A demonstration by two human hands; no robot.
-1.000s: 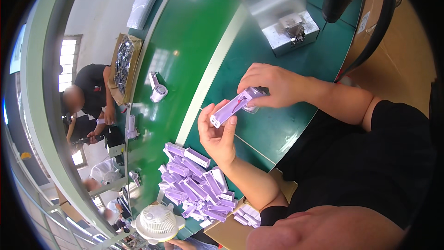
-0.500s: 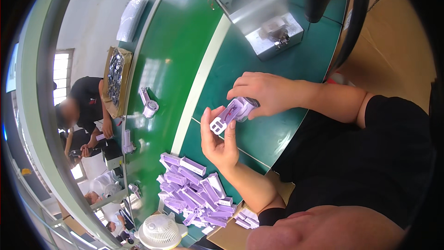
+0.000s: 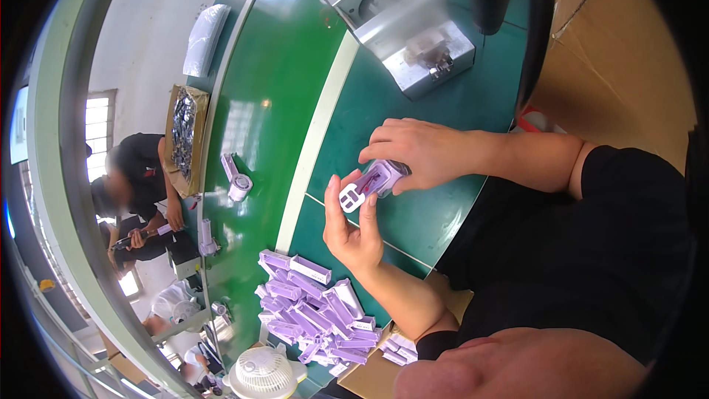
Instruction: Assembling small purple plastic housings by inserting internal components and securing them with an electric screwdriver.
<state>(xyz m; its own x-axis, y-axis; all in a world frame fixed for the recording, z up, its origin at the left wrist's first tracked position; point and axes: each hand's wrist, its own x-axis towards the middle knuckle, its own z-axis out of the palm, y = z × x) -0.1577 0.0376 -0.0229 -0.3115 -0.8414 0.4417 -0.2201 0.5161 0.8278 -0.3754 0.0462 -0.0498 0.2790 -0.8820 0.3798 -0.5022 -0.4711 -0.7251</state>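
Observation:
Both my hands hold one small purple carton (image 3: 378, 179) above the green table (image 3: 295, 89). My right hand (image 3: 421, 151) grips its far end from above. My left hand (image 3: 353, 223) supports the near end, where a white end flap (image 3: 350, 196) stands open under my thumb and fingers. A heap of several more purple cartons (image 3: 314, 307) lies on the table just left of my left forearm.
A grey metal machine (image 3: 402, 18) stands at the table's far side. A tape roll (image 3: 238, 188) lies to the left of the hands, a white fan (image 3: 262, 373) is at the near edge, and an open cardboard box (image 3: 183, 137) sits by another person (image 3: 136, 177) at work.
The carton has turned from lying lengthwise between my hands to pointing its open white end toward me. Both hands have shifted slightly lower and closer together.

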